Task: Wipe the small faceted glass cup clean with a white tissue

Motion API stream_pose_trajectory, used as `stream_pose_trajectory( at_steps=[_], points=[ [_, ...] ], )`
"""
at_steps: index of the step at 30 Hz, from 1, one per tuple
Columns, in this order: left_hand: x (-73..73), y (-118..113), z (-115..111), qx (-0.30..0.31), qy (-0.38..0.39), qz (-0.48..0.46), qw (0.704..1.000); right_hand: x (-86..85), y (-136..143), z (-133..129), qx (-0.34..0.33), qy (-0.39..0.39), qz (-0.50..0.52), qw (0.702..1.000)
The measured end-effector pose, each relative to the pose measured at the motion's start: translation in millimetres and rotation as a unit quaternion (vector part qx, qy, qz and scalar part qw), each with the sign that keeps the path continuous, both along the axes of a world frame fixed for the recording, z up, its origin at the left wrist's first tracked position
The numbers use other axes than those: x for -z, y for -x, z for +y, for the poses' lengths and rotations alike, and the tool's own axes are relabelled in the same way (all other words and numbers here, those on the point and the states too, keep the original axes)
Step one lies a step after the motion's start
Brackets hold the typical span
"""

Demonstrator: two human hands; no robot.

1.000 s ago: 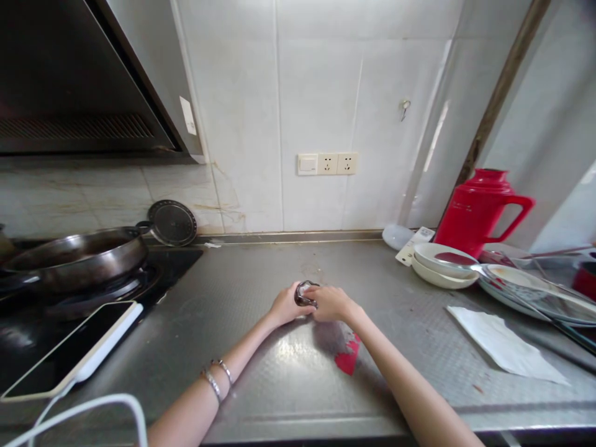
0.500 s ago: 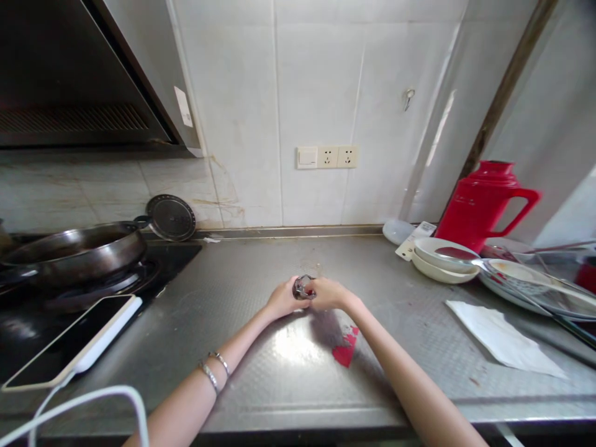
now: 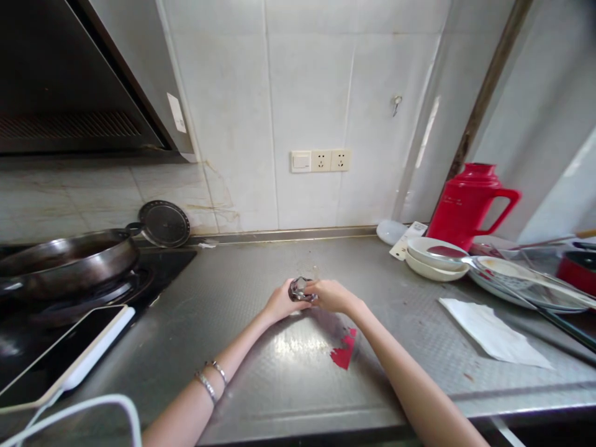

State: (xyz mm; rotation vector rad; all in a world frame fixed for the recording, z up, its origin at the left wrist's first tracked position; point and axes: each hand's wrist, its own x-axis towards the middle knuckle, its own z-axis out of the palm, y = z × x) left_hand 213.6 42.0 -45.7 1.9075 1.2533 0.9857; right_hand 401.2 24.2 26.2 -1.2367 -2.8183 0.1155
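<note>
In the middle of the steel counter, my left hand (image 3: 278, 302) is wrapped round the left side of a small dark, shiny, round object (image 3: 295, 289) with a glassy, open-looking top. I cannot make out exactly what it is. From the right, my right hand (image 3: 333, 296) has closed its fingers on the object's near right edge, with fingertips at its top. Both hands cover much of it. A torn red patch (image 3: 343, 351) lies on the counter in front of my right hand.
Left, a metal pan (image 3: 69, 261) sits on the hob, with a phone (image 3: 65, 360) and its white cable (image 3: 93, 402) nearer me. Right are stacked bowls (image 3: 437, 268), a red thermos (image 3: 465, 208), a plate with utensils (image 3: 503, 288) and a white tissue (image 3: 493, 332).
The view has swung slightly right, so the surroundings sit further left. My right fingers have shifted a little on the round object. Both hands stay at it.
</note>
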Motion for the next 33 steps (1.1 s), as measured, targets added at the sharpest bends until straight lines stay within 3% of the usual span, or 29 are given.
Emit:
stream_pose_trajectory(
  at_steps=[3,6,8,9,11,14,17,24,28,33],
  points=[
    [-7.7,3,5,0.025,0.037,-0.137,0.99,-3.8,-4,0,0.006,-0.029,0.001,1.0],
    [-24.1,7,18,-0.059,0.094,-0.291,0.95,-10.7,-6,0,0.008,-0.076,0.016,0.997],
    [-38.2,10,27,-0.095,0.191,-0.363,0.907,-16.7,-6,1,0.002,-0.117,0.025,0.993],
    [-45.3,11,32,-0.077,0.26,-0.382,0.883,-19.7,-5,2,-0.002,-0.137,0.028,0.99],
    [-57.8,12,38,0.047,0.375,-0.408,0.831,-25.2,-3,4,-0.017,-0.175,0.023,0.984],
    [-69.4,10,41,0.135,0.437,-0.405,0.792,-28.9,2,10,-0.05,-0.22,0.001,0.974],
    [-73.1,5,41,0.138,0.425,-0.414,0.793,-25.8,5,17,-0.058,-0.251,-0.01,0.966],
    [-73.3,-3,40,0.137,0.281,-0.471,0.825,-6.7,14,15,0.037,-0.264,0.019,0.964],
    [-69.8,-7,40,0.133,0.243,-0.522,0.807,11.6,31,10,0.08,-0.212,0.13,0.965],
    [-60.9,-10,38,0.126,0.22,-0.575,0.778,36.8,48,14,0.074,-0.176,0.292,0.937]
  ],
)
